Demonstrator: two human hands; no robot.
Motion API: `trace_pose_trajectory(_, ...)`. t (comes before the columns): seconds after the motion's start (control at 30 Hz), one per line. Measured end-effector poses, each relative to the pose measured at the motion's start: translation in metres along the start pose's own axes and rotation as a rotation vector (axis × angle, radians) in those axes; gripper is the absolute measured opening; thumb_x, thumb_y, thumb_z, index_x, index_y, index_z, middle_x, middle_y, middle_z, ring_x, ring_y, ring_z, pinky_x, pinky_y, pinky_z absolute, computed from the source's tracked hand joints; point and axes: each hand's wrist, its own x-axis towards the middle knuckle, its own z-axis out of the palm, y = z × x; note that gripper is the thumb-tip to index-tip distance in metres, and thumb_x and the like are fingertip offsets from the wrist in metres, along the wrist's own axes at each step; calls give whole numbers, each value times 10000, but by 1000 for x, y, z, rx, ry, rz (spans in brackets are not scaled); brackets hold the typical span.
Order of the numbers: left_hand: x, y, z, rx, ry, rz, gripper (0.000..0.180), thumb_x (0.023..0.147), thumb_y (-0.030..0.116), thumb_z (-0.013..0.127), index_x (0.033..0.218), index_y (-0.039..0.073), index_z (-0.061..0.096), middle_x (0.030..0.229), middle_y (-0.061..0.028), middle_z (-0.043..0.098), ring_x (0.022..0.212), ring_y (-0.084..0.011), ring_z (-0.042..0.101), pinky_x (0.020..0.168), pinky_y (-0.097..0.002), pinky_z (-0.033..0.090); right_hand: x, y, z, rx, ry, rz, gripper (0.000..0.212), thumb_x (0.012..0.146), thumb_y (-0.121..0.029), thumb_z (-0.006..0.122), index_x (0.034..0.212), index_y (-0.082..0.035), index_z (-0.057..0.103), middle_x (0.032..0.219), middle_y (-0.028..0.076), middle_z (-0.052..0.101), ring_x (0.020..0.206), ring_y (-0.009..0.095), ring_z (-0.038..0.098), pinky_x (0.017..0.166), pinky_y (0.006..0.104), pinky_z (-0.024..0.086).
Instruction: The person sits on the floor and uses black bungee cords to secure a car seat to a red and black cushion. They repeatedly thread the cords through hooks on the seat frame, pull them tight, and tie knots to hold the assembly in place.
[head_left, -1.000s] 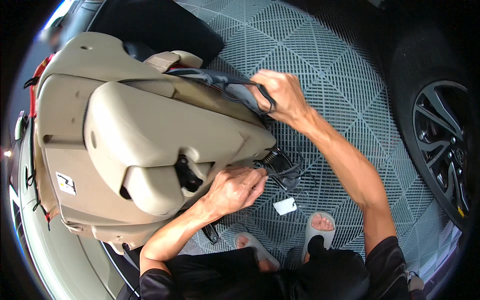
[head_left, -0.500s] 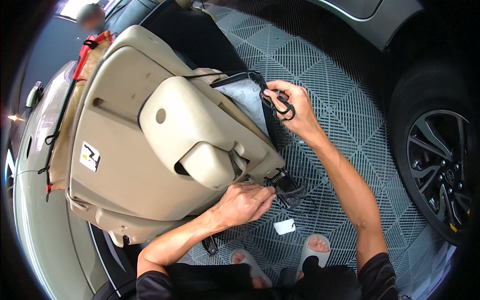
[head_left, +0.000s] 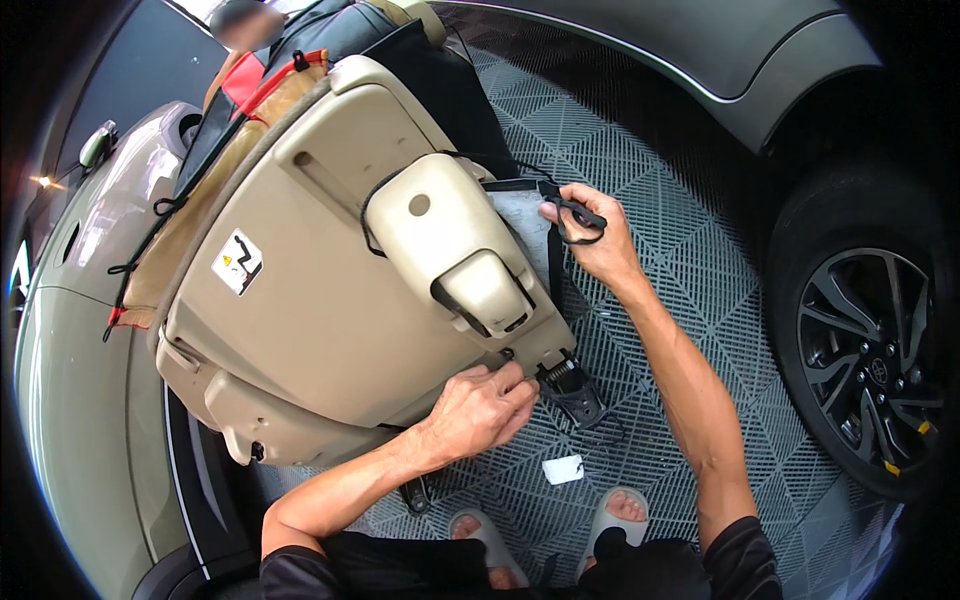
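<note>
Left grip (head_left: 482,408) on beige car seat (head_left: 330,290) base; right grip (head_left: 592,238) holds black strap (head_left: 568,212)

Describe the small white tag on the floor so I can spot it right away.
Start at the big beige car seat tipped over the grey grid floor. Below its black metal latch, just ahead of the person's sandalled feet, lies the white tag: the only pale, flat rectangle on the tiles.

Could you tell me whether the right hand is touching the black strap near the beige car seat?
Touching: the head view shows the right hand with its fingers closed around the black strap.
</note>
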Motion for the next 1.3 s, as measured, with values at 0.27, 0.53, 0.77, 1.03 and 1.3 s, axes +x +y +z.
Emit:
trace_pose_trajectory(0.27, -11, -1, -11, 83, 103, -49, 157, 844, 94, 790, 972, 40, 716, 931, -103, 631, 758, -296, 645, 666, -413, 521, -10, -2, -3, 126, -33, 46, 161, 946, -26, 624, 1024, 81, 716, 895, 120, 793, 849, 118, 746, 718, 259, 552)
trace_pose_trajectory(0.53, -5, -2, -54, 280, 374, -151, 136, 841, 94, 767, 954, 33, 725, 1076, -111, 618, 952, -292, 592, 796, -415, 458, -21, -6, -4, -116, 50, -65, 421, 944, -221, 803, 1219, 88, 722, 852, 102, 768, 771, 140, 689, 728, 290, 544)
trace_pose_trajectory(0.77, 29, -25, -111, 446, 752, -390, 205, 881, 126, 758, 1054, 46, 685, 1384, -145, 494, 1219, -336, 478, 1016, -501, 366, -27, -22, 6, -200, 58, 29, 392, 965, -213, 781, 1188, 101, 714, 873, 116, 777, 770, 129, 673, 726, 301, 541)
trace_pose_trajectory(1.03, 36, -34, -132, -247, 860, -428, 146, 1037, 169, 601, 1027, 24, 587, 1004, -130, 638, 946, -297, 689, 824, -442, 526, -28, -18, 7, -200, -132, 1, 308, 1007, -183, 693, 1191, 60, 737, 954, 111, 793, 882, 153, 708, 821, 315, 567)
trace_pose_trajectory(1.3, 65, -6, -312, -1438, 354, -336, 205, 1066, 81, 531, 878, 30, 593, 670, 83, 351, 539, -36, 322, 431, -218, 218, 2, -56, -10, -424, -382, -32, 320, 884, -180, 751, 1065, 84, 742, 997, 247, 786, 944, 268, 757, 858, 408, 562)
